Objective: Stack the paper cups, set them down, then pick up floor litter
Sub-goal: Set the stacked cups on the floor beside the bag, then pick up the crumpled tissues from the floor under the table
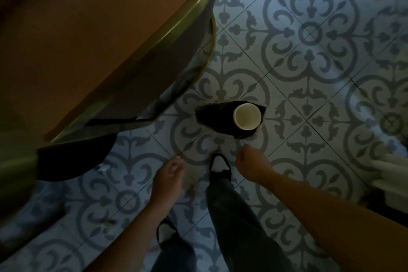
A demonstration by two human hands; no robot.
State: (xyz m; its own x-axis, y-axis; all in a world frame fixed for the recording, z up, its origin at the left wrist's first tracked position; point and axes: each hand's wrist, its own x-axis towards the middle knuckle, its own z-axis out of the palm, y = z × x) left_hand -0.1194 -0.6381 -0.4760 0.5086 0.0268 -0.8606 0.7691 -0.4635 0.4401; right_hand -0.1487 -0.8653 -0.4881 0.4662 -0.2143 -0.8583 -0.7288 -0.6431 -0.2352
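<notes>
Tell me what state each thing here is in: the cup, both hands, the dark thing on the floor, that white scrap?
Paper cup: lying on its side on the floor, mouth facing the camera, looks empty.
Dark litter: flat on the tiles, touching the cup.
White scrap: on the floor by the table base, untouched.
Left hand: empty, fingers loosely curled.
Right hand: empty, closest to the cup, not touching it.

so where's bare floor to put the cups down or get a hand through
Open tile lies right of the paper cup, toward the top right. Crowded: the gap between the table edge and the cup, and the strip between cup, shoe, right hand and left hand.
</notes>
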